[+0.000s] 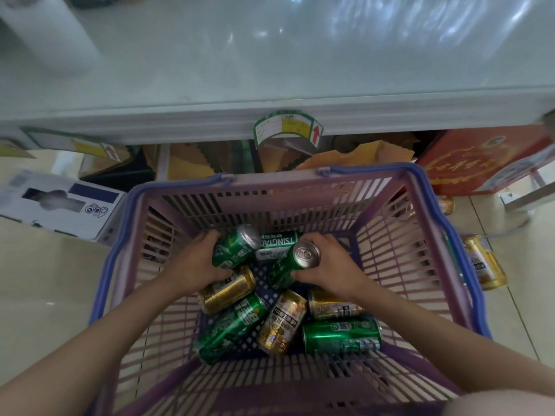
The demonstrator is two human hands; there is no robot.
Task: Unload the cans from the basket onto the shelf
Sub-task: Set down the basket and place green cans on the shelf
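A pink plastic basket (303,183) with blue handles sits on the floor below a pale glossy shelf (270,64). Several green and gold cans lie inside it. My left hand (195,265) is inside the basket, wrapped around a green can (235,246) at the far left of the pile. My right hand (333,268) grips a second green can (292,265), tilted with its silver top toward me. Loose on the basket floor are a gold can (226,291), a green can (231,327), a gold-and-white can (282,322) and a green can (342,336).
A price tag with a red arrow (288,132) hangs on the shelf edge. A red carton (480,160) sits at the right and a white box (60,202) at the left on the tiled floor. A gold can (485,262) lies outside the basket at the right.
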